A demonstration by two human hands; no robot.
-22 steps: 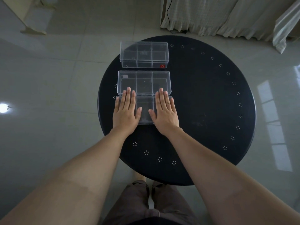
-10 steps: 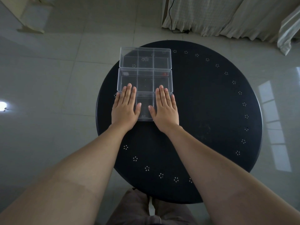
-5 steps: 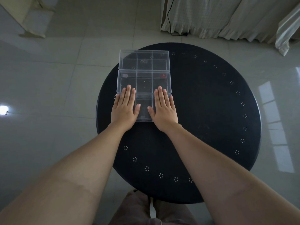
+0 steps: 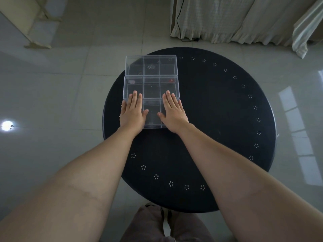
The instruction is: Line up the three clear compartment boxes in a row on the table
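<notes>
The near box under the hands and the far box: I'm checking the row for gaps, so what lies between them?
In the head view, the middle box lies between the near box and the far box, with no visible gap.

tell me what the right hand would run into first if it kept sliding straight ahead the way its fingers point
The right hand lies flat on the nearest clear box, fingertips at the near wall of the middle box. Going straight on, it would likely meet that wall first, though the fingertips may already rest on its rim; depth is unclear.

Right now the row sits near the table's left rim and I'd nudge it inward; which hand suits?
Probably left: the left hand lies flat on the near box's rim-side end.
</notes>
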